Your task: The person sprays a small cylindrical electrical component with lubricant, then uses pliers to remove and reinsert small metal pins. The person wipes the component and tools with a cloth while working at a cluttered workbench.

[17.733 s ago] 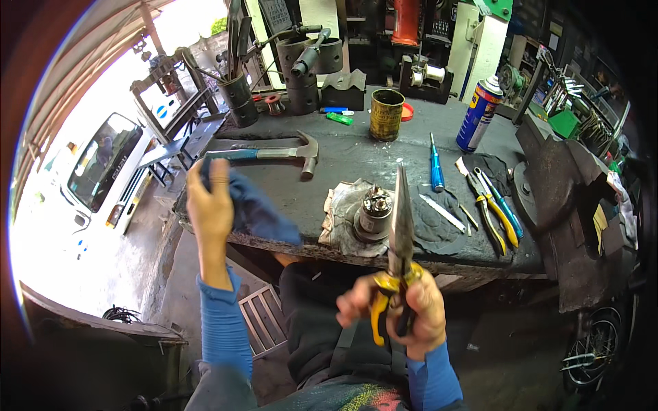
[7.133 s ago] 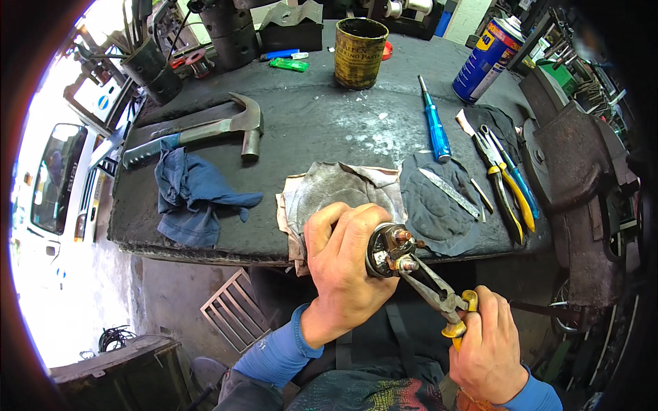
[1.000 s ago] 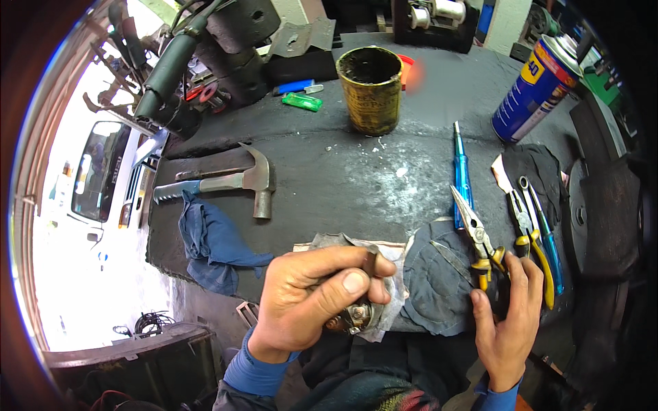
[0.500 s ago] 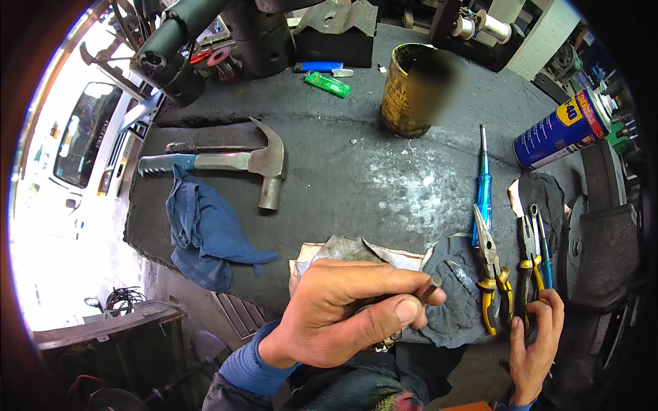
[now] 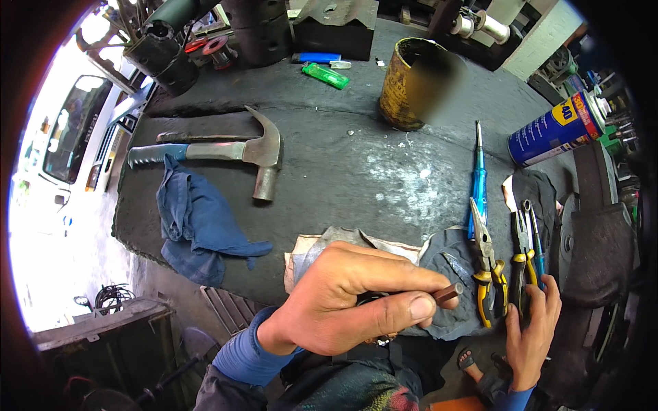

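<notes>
Left hand: your grip pinches the small metal rod, seen over the dark cloth.
Right hand: your grip stands apart beside the rightmost pliers; contact unclear.
Slip risk: a loosened pinch could drop the rod off the surface.

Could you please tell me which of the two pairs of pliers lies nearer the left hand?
The left-lying pliers, just right of the small rod pinched by the left hand; the other pliers lie farther right, by the right hand.
</notes>
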The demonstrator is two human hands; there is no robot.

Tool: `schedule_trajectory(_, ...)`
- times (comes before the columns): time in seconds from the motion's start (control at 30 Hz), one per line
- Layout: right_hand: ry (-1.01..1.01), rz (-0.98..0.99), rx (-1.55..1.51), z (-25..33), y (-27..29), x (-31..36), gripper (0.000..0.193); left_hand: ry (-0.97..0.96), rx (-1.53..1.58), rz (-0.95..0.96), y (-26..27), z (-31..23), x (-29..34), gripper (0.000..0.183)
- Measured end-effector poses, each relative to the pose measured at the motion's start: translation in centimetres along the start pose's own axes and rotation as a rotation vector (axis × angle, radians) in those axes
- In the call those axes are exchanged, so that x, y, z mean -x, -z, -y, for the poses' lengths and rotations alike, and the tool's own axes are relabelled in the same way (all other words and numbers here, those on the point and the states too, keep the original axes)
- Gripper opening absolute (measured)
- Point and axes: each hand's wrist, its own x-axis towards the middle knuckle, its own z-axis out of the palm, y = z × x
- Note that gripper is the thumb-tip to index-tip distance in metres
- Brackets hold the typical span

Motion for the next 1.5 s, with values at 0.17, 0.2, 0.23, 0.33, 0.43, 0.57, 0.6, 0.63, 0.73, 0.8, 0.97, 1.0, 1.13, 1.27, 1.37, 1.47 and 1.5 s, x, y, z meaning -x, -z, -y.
schedule_trajectory(0.17,0.038,-0.007,0.007,-0.7,-0.3,-0.6,0.035,-0.019,-0.003,0.023,0.0,0.0,0.1,0.024)
schedule_trajectory(0.2,0.064,-0.038,0.009,-0.8,-0.4,-0.8,0.03,-0.022,-0.012,0.03,0.0,-0.1,0.1,0.024)
schedule_trajectory(0.23,0.073,-0.03,-0.008,-0.9,-0.3,-1.1,0.029,-0.026,-0.02,0.039,0.1,-0.1,0.1,0.024)
schedule_trajectory(0.33,0.084,-0.078,-0.07,-1.1,-0.4,-2.2,0.025,-0.001,-0.008,0.04,0.2,-0.2,0.1,0.024)
schedule_trajectory(0.43,0.026,-0.03,-0.179,-2.0,-0.1,-2.6,0.023,0.008,-0.006,0.027,-0.1,-0.2,0.1,0.024)
schedule_trajectory(0.57,-0.1,0.005,-0.648,-4.9,-0.1,-2.2,0.014,0.012,0.026,-0.044,-1.0,-0.4,0.1,0.028)
schedule_trajectory(0.6,-0.168,0.017,-0.744,-5.3,0.2,-1.8,0.009,-0.003,0.002,-0.027,-1.0,-0.4,0.0,0.027)
schedule_trajectory(0.63,-0.199,-0.009,-0.883,-5.0,0.3,-1.4,0.012,-0.006,-0.006,-0.023,-0.9,-0.4,0.1,0.027)
schedule_trajectory(0.73,-0.222,-0.115,-1.229,-3.7,1.7,0.9,0.03,-0.032,0.001,-0.025,-0.7,0.1,0.4,0.026)
schedule_trajectory(0.8,-0.215,-0.295,-1.478,-4.0,2.2,3.7,0.046,-0.093,0.015,-0.001,-0.5,0.6,0.6,0.024)
schedule_trajectory(0.97,0.34,-0.222,-1.959,-4.3,1.1,7.1,0.033,-0.055,0.038,-0.031,-1.0,0.6,0.8,0.022)
schedule_trajectory(1.0,0.205,-0.307,-1.945,-3.6,0.5,7.2,0.034,-0.068,0.035,-0.042,-1.2,0.8,0.8,0.023)
schedule_trajectory(1.13,0.145,-0.373,-1.997,-1.5,-1.1,5.5,0.032,0.035,-0.034,-0.032,-0.9,0.3,0.9,0.028)
schedule_trajectory(1.27,0.333,-0.372,-2.141,-1.3,-1.0,4.0,0.039,0.044,0.022,-0.04,-0.9,0.6,0.8,0.029)
schedule_trajectory(1.37,0.376,-0.323,-2.235,-1.2,-1.5,3.2,0.042,0.03,0.057,-0.048,-1.0,0.9,0.9,0.029)
schedule_trajectory(1.47,0.404,-0.252,-2.362,-0.4,-1.7,1.6,0.037,0.009,0.082,-0.049,-1.3,0.9,0.9,0.027)
schedule_trajectory(1.5,0.4,-0.226,-2.41,0.1,-1.5,1.3,0.035,0.003,0.092,-0.048,-1.4,0.8,0.9,0.026)
